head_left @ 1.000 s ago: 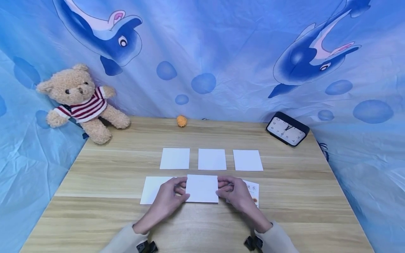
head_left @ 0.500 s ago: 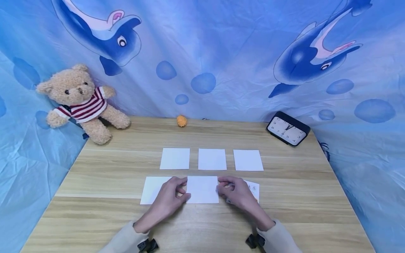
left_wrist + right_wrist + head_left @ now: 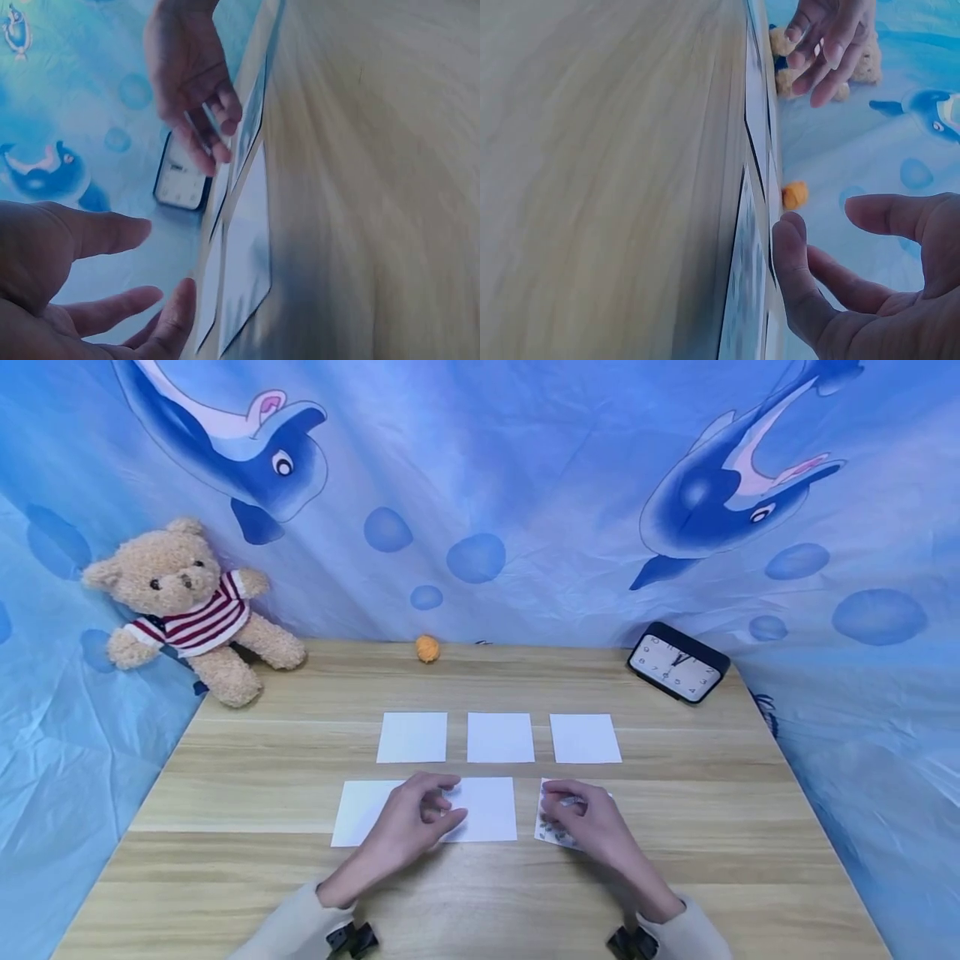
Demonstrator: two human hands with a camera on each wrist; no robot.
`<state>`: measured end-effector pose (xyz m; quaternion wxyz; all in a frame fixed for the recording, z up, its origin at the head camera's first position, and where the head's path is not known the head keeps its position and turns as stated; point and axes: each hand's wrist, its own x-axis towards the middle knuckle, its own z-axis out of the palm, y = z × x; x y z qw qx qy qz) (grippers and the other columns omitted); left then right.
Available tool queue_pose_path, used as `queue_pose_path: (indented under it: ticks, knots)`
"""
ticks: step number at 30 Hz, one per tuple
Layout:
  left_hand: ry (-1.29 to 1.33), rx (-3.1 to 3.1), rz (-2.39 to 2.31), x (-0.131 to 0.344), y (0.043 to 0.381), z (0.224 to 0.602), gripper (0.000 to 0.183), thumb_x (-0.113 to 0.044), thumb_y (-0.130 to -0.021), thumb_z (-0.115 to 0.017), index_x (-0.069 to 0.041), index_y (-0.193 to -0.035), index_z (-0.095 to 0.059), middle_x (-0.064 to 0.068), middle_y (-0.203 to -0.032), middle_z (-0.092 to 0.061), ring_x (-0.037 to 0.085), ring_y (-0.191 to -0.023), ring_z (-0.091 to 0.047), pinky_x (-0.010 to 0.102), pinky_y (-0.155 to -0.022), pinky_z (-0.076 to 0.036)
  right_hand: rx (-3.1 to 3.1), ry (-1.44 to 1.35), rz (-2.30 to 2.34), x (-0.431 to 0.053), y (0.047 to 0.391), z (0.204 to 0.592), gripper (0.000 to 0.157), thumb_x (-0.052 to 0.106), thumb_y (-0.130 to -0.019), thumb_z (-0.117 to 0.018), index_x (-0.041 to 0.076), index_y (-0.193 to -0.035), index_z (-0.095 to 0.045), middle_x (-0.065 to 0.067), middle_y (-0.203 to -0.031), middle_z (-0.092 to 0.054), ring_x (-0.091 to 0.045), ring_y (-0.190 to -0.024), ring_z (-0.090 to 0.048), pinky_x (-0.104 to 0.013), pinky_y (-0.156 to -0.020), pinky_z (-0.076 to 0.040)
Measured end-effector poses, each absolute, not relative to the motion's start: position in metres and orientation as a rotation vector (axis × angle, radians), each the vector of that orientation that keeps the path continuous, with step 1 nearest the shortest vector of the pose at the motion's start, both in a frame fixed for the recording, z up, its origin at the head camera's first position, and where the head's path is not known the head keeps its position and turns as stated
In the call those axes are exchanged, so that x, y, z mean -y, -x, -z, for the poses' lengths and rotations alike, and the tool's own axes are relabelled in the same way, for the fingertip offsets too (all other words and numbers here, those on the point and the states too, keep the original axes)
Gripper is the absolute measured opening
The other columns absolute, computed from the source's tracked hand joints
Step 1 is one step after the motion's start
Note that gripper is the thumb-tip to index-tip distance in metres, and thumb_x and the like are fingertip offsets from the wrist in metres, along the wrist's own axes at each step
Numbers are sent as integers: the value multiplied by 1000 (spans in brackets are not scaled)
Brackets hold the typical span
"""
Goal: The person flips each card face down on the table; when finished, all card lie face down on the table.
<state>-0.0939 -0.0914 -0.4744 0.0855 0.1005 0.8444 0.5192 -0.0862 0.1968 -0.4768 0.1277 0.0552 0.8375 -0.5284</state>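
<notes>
In the head view a blank white card [image 3: 483,810] lies flat in the middle of the front row. My left hand [image 3: 408,822] hovers over its left edge and the right part of another white card [image 3: 362,814], thumb and fingers apart. Over a printed card [image 3: 551,832] on the right is my right hand [image 3: 588,822], covering most of it. Both wrist views show the left hand [image 3: 97,281] and the right hand [image 3: 877,277] with gaps between thumb and fingers and nothing held.
Behind lie three white cards in a row: left [image 3: 412,737], middle [image 3: 500,737] and right [image 3: 586,738]. A teddy bear [image 3: 191,610] sits at the back left. An orange ball [image 3: 427,648] and a black-framed clock [image 3: 678,662] stand along the wooden table's [image 3: 480,902] far edge.
Earlier both hands held the middle white card by its sides and lowered it onto the table. Now they have let go, and the right hand has moved right over the printed card.
</notes>
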Motion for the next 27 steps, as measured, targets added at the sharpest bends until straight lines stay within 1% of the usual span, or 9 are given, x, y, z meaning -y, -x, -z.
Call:
queue_pose_path:
  ticks: [2, 4, 6, 9, 11, 16, 19, 21, 27]
  knots:
    - [-347, -2479, -1567, 85, 95, 476, 45, -16, -89, -83, 0, -129, -68, 20, -118, -71, 16, -86, -73, 19, -71, -61, -2418, -171, 1559, -204, 84, 476, 35, 21, -99, -70, 6, -131, -70, -10, -114, -74, -17, -87, -77, -19, -75, -57]
    - [-387, -2437, -1591, 77, 95, 478, 44, -16, -90, -81, 1, -129, -68, 21, -124, -71, 22, -92, -75, 19, -75, -62, -2424, -186, 1559, -210, 83, 475, 36, 23, -100, -70, 6, -131, -70, -11, -116, -73, -17, -88, -77, -19, -75, -57]
    - [-414, -2400, -1612, 70, 95, 480, 44, -15, -91, -80, 2, -130, -67, 21, -126, -70, 27, -98, -75, 19, -80, -62, -2433, -201, 1558, -215, 81, 475, 37, 24, -100, -70, 6, -132, -69, -12, -118, -72, -16, -89, -76, -19, -76, -57]
    - [-457, -2339, -1636, 58, 96, 482, 45, -14, -93, -78, 3, -132, -65, 22, -127, -69, 31, -103, -74, 20, -87, -62, -2446, -246, 1553, -225, 78, 475, 38, 25, -100, -71, 7, -134, -68, -12, -119, -72, -15, -89, -75, -20, -76, -59]
    - [-492, -2293, -1643, 50, 96, 483, 47, -14, -94, -76, 4, -135, -63, 24, -128, -68, 33, -107, -74, 22, -90, -62, -2451, -274, 1561, -232, 75, 475, 38, 22, -100, -71, 6, -134, -68, -14, -120, -71, -16, -90, -76, -22, -76, -60]
    - [-507, -2180, -1659, 34, 98, 483, 51, -13, -96, -74, 6, -140, -58, 27, -134, -65, 40, -115, -70, 27, -96, -62, -2473, -317, 1565, -246, 70, 478, 38, 14, -99, -70, 3, -135, -66, -16, -122, -71, -14, -96, -73, -20, -78, -60]
    - [-493, -2141, -1653, 26, 99, 483, 53, -14, -96, -74, 6, -141, -56, 28, -136, -63, 41, -118, -69, 28, -98, -61, -2441, -335, 1625, -252, 66, 481, 39, 8, -98, -68, -1, -136, -63, -20, -124, -70, -16, -99, -73, -21, -81, -63]
    - [-492, -2126, -1645, 21, 99, 483, 54, -15, -96, -74, 6, -142, -56, 28, -138, -62, 41, -120, -69, 30, -99, -61, -2430, -351, 1646, -255, 63, 482, 39, 8, -98, -69, -2, -135, -63, -22, -125, -70, -17, -98, -74, -22, -81, -63]
    - [-470, -2116, -1594, 8, 99, 485, 59, -20, -96, -74, 4, -146, -53, 25, -145, -59, 39, -124, -67, 36, -102, -60, -2451, -402, 1611, -261, 54, 485, 39, 9, -98, -70, -1, -135, -63, -21, -127, -70, -17, -99, -74, -20, -79, -62]
